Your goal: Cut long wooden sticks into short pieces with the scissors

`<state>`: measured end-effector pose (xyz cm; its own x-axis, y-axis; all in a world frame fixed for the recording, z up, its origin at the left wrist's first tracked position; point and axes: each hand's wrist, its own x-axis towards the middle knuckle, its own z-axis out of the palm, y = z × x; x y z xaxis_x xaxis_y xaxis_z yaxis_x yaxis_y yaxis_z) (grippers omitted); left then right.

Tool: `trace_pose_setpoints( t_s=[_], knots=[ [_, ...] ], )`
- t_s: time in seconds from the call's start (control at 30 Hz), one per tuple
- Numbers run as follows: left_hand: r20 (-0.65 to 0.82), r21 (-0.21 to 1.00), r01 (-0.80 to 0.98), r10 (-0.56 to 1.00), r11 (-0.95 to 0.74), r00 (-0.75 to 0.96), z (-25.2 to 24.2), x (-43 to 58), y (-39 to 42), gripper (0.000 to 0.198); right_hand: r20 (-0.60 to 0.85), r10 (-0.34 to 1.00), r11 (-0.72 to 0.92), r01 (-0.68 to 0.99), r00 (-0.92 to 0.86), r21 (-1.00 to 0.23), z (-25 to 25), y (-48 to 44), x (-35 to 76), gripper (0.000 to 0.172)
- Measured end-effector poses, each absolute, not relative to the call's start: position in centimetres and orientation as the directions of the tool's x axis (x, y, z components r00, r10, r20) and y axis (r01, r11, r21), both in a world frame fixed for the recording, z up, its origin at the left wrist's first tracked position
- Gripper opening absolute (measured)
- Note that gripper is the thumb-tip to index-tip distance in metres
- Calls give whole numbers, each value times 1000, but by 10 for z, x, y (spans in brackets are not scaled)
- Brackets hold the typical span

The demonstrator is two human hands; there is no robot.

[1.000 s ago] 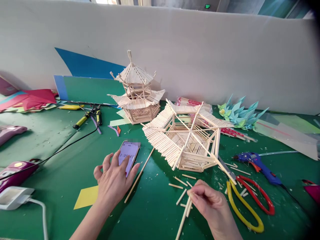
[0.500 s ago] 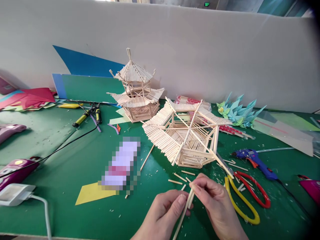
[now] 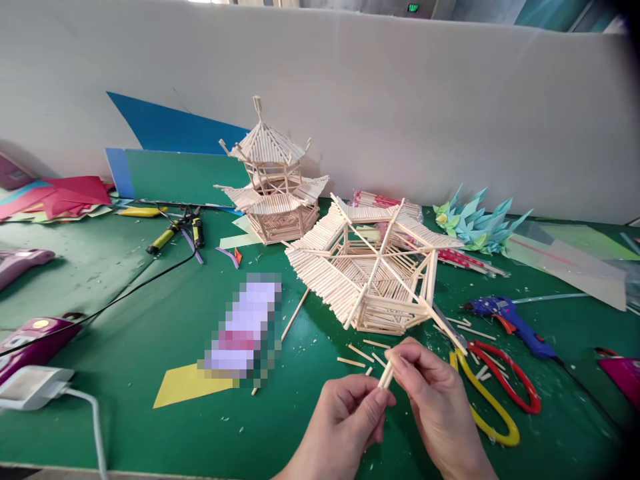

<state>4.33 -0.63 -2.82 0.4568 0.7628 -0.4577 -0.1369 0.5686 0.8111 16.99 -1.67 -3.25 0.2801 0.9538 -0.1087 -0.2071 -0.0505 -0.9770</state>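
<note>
Low in the head view, my left hand (image 3: 345, 417) and my right hand (image 3: 434, 400) meet fingertip to fingertip. Both pinch short, pale wooden sticks (image 3: 385, 377) held side by side; their lower ends are hidden by my fingers. Just beyond my hands stands a six-sided stick model (image 3: 325, 277), its roof partly covered with rows of sticks and its far-right side open between crossing beams. Cut stick pieces (image 3: 351, 363) lie between it and my hands. Scissors (image 3: 517, 387) with one red and one yellow handle lie beside my right hand, blades partly under the model.
A finished-looking stick pagoda (image 3: 273, 147) stands behind. Right lie a blue glue gun (image 3: 520, 330) and folded-paper leaves (image 3: 477, 220). Left are a blurred-out phone-like object (image 3: 243, 333), yellow paper (image 3: 190, 387), a white plug (image 3: 33, 387) and cutters (image 3: 180, 230). A pale partition (image 3: 400, 113) bounds the table.
My left hand has shifted slightly right and up, closer to my right fingertips. The long stick end that stuck out below my hands no longer shows.
</note>
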Motion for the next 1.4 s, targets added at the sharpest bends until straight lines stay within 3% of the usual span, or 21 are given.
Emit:
trace_pose_setpoints(
  t_s=[0.17, 0.3, 0.5, 0.63, 1.4],
  knots=[
    [-432, 806, -187, 773, 562, 466, -27, 44, -5, 38, -141, 950, -77, -229, 279, -970, -35, -18, 171, 7],
    [-439, 763, -250, 762, 596, 477, -26, 42, -3, 31, -171, 964, -119, -244, 205, -962, -33, -20, 171, 21],
    [-431, 753, -261, 752, 605, 499, -26, 45, -1, 31, -121, 977, -96, -142, 174, -985, -29, -18, 169, 16],
    [-431, 759, -242, 745, 604, 508, -28, 45, -2, 32, -104, 979, -91, -80, 178, -993, -28, -15, 168, 22],
    [-445, 759, -234, 746, 608, 495, -31, 45, -2, 34, -168, 972, -136, -188, 167, -973, -25, -15, 166, 20]
  ],
)
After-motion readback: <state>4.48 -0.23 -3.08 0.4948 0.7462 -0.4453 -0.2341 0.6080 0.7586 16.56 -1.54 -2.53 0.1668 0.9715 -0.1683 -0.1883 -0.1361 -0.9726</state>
